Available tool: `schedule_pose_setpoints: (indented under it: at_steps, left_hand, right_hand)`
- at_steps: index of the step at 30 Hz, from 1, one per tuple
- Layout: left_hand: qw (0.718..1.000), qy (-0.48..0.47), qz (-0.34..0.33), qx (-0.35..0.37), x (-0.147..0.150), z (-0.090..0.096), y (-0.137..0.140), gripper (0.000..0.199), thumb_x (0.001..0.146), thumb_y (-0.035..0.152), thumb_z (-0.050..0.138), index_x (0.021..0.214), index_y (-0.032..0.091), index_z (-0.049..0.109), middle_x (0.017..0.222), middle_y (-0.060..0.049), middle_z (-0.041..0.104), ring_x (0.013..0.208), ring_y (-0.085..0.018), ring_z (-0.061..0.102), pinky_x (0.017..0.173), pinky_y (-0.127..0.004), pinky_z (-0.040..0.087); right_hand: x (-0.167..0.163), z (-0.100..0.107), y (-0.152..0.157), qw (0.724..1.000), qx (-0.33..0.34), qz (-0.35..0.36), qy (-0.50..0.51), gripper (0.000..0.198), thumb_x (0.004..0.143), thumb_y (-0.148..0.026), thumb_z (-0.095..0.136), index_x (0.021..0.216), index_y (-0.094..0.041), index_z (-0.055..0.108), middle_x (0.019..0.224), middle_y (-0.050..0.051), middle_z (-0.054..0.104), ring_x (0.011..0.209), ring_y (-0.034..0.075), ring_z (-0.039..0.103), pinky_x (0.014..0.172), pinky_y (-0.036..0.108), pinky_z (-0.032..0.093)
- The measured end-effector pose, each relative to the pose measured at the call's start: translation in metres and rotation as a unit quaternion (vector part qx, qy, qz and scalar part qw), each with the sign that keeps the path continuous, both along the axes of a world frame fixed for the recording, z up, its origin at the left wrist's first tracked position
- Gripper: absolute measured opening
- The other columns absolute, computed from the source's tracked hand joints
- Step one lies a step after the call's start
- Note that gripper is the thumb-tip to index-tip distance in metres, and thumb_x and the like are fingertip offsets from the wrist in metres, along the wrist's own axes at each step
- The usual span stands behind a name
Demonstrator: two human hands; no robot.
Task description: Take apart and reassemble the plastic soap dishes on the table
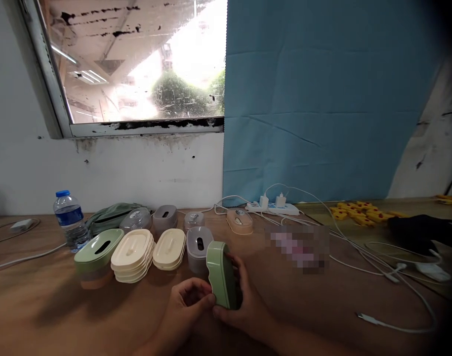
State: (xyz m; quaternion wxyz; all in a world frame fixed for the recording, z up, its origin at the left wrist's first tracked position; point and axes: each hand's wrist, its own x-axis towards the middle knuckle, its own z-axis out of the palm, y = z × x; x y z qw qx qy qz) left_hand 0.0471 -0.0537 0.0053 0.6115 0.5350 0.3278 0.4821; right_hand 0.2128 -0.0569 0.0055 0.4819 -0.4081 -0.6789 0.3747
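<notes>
A light green plastic box part (219, 272) with a wavy edge is held on its side above the table. My right hand (244, 301) grips it from the right, fingers behind and thumb at the bottom. My left hand (190, 301) is curled, its thumb and fingertips closed at the lower left edge of the green part. Just behind it stands a grey box with a dark slot (200, 244). To the left are two stacks of cream oval lids, the smaller stack (169, 249) and the larger stack (132, 254).
A green-topped box (100, 249), a water bottle (69, 217) and a green pouch (112, 216) are at left. Further back are a grey box (165, 218) and a peach box (239, 221). A power strip (273, 208) with white cables and yellow pieces (359, 212) lie right.
</notes>
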Motion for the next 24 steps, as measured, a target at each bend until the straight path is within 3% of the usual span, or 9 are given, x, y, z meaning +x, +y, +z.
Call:
schedule_pose_setpoints:
  at_steps: [8,18,24]
  left_hand:
    - [0.996,-0.035,-0.077,-0.013,0.004,0.007,-0.006,0.021,0.06,0.023,0.073,0.069,0.014,0.057,0.066,0.0,0.057,0.063,-0.01,0.052,0.061,-0.021,0.04]
    - [0.996,-0.063,-0.046,-0.048,0.003,0.003,-0.002,0.026,0.054,0.023,0.077,0.06,0.012,0.055,0.06,0.001,0.057,0.057,-0.008,0.05,0.056,-0.02,0.038]
    - [0.993,-0.11,-0.014,-0.027,-0.007,0.005,0.005,0.023,0.059,0.025,0.074,0.067,0.013,0.057,0.066,-0.001,0.059,0.064,-0.011,0.054,0.061,-0.022,0.04]
  right_hand:
    - [0.002,-0.009,0.001,0.999,0.024,-0.018,-0.032,0.092,0.054,-0.021,0.07,0.127,-0.026,0.014,0.118,0.011,0.043,0.107,0.027,0.046,0.088,0.043,0.04]
    - [-0.002,-0.004,-0.001,0.998,-0.037,0.035,0.035,0.093,0.053,-0.03,0.073,0.125,-0.027,0.014,0.121,0.012,0.04,0.11,0.027,0.045,0.09,0.044,0.039]
    - [0.003,-0.005,0.006,0.993,-0.012,0.043,0.112,0.088,0.054,-0.052,0.07,0.124,-0.03,0.02,0.129,0.011,0.038,0.119,0.029,0.039,0.093,0.043,0.038]
